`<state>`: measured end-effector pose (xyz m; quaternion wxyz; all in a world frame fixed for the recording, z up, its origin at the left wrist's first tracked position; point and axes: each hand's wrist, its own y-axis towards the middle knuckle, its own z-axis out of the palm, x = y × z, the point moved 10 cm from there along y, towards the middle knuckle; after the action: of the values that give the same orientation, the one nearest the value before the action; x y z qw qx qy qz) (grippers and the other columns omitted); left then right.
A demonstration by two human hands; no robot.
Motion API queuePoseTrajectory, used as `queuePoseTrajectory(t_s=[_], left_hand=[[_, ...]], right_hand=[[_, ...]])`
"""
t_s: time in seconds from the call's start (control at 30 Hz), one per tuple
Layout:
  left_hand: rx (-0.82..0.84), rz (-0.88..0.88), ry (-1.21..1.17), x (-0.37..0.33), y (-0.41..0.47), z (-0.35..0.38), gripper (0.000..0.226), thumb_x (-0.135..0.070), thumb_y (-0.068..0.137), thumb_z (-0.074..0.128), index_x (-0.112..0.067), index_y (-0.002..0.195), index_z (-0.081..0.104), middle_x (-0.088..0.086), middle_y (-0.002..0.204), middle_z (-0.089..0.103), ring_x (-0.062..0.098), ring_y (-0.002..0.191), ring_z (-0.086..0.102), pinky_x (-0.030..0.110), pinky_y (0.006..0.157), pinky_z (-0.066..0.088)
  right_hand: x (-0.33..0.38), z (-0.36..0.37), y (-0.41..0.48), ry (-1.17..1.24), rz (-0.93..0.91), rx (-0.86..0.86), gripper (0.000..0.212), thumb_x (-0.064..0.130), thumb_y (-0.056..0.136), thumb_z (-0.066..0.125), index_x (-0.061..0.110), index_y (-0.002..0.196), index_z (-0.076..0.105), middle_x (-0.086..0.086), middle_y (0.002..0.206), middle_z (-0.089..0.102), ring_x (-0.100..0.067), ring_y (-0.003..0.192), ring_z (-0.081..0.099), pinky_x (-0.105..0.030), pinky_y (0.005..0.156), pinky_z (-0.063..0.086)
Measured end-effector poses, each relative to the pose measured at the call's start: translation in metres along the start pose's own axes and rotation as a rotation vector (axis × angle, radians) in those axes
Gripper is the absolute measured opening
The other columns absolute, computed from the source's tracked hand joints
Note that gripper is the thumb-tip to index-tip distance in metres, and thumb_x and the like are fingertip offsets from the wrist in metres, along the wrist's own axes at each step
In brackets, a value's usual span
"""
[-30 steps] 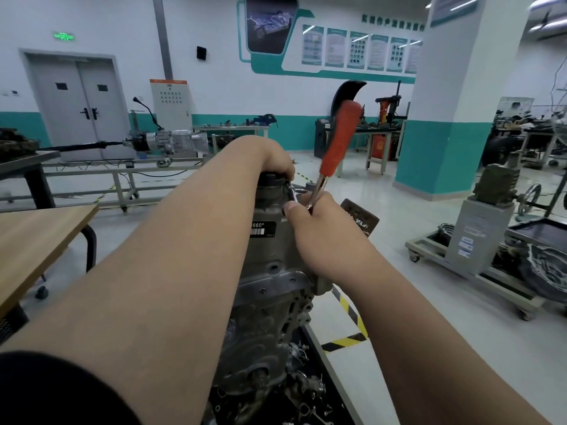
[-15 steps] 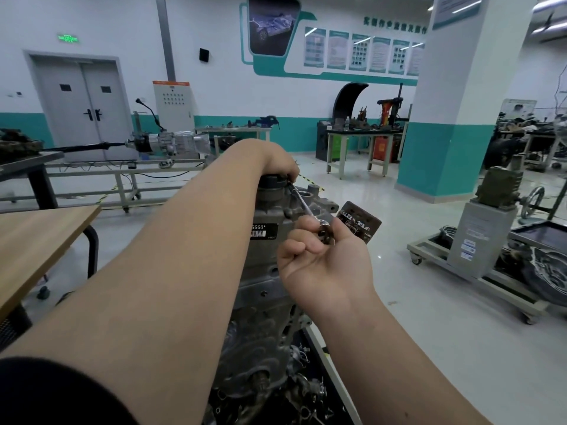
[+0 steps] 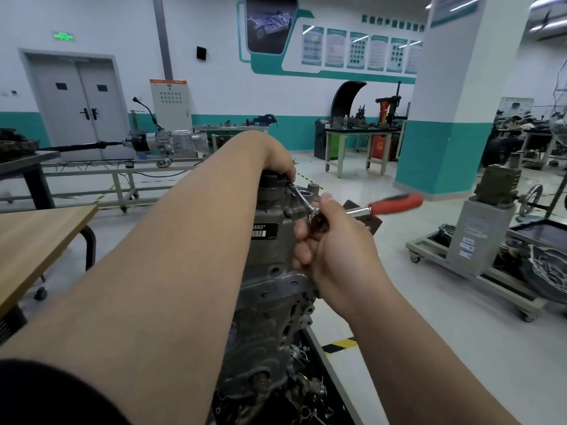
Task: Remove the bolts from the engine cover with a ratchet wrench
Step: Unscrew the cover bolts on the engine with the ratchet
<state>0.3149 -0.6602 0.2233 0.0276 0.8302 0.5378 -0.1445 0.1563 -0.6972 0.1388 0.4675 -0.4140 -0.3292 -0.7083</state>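
A grey engine (image 3: 270,289) stands upright before me, with a barcode label on its side. My left hand (image 3: 277,162) curls over its top, fingers at the socket end of a chrome extension bar (image 3: 299,196). That bar runs down and right to the head of a ratchet wrench (image 3: 319,220). My right hand (image 3: 331,243) grips the ratchet head. The wrench's red handle (image 3: 395,204) sticks out to the right, blurred. The bolt itself is hidden under my left hand.
A wooden table (image 3: 36,237) stands at the left. A wheeled stand with machine parts (image 3: 478,246) is on the right, beside a white and teal pillar (image 3: 451,118). Benches and a gearbox rig (image 3: 165,141) line the far wall. Yellow-black tape marks the floor.
The red handle stood upright a second ago, dropped out of sight half a second ago, and now points right. My right hand turned with it at the ratchet head. My left hand stayed put.
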Motion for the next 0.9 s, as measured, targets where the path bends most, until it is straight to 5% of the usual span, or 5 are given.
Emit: queuePoseTrajectory(t_s=[0.2, 0.3, 0.4, 0.63, 0.9], left_hand=[[0.006, -0.002, -0.026, 0.001, 0.0, 0.001, 0.025, -0.036, 0.094, 0.058, -0.012, 0.091, 0.058, 0.011, 0.091, 0.058, 0.023, 0.074, 0.057, 0.032, 0.064, 0.047], [0.014, 0.035, -0.054, -0.003, 0.0, 0.003, 0.04, -0.034, 0.093, 0.059, -0.012, 0.126, 0.058, 0.012, 0.13, 0.057, 0.026, 0.107, 0.057, 0.044, 0.1, 0.044], [0.01, 0.077, -0.05, -0.008, -0.005, 0.004, 0.051, -0.032, 0.092, 0.061, -0.016, 0.139, 0.05, 0.008, 0.145, 0.046, 0.022, 0.118, 0.049, 0.044, 0.112, 0.033], [-0.077, 0.053, -0.072, 0.0, 0.002, -0.003, 0.025, -0.035, 0.088, 0.064, -0.014, 0.102, 0.062, 0.008, 0.099, 0.06, 0.024, 0.081, 0.059, 0.034, 0.074, 0.048], [-0.103, 0.036, -0.123, 0.004, 0.004, -0.004, 0.02, -0.033, 0.087, 0.064, -0.014, 0.083, 0.059, 0.004, 0.087, 0.054, 0.019, 0.072, 0.054, 0.032, 0.067, 0.046]], right_hand=[[0.041, 0.009, -0.002, -0.986, -0.356, -0.063, 0.019, 0.04, 0.099, 0.043, 0.023, 0.107, 0.046, 0.009, 0.069, 0.059, -0.007, 0.059, 0.057, -0.03, 0.059, 0.049], [0.049, 0.023, -0.005, -1.462, -0.508, -0.132, 0.026, 0.042, 0.099, 0.037, 0.02, 0.114, 0.038, 0.011, 0.071, 0.046, -0.011, 0.061, 0.048, -0.032, 0.054, 0.039], [0.054, 0.03, -0.006, -1.622, -0.591, -0.173, 0.029, 0.04, 0.098, 0.035, 0.018, 0.117, 0.037, 0.008, 0.068, 0.042, -0.019, 0.062, 0.048, -0.03, 0.048, 0.03], [0.039, 0.011, 0.003, -0.96, -0.357, -0.114, 0.018, 0.037, 0.096, 0.044, 0.021, 0.102, 0.051, 0.0, 0.082, 0.063, -0.021, 0.076, 0.059, -0.036, 0.071, 0.048], [-0.011, 0.014, -0.001, 0.184, 0.008, -0.006, 0.025, 0.036, 0.103, 0.042, 0.016, 0.089, 0.047, 0.0, 0.056, 0.05, -0.014, 0.035, 0.035, -0.022, 0.043, 0.039]])
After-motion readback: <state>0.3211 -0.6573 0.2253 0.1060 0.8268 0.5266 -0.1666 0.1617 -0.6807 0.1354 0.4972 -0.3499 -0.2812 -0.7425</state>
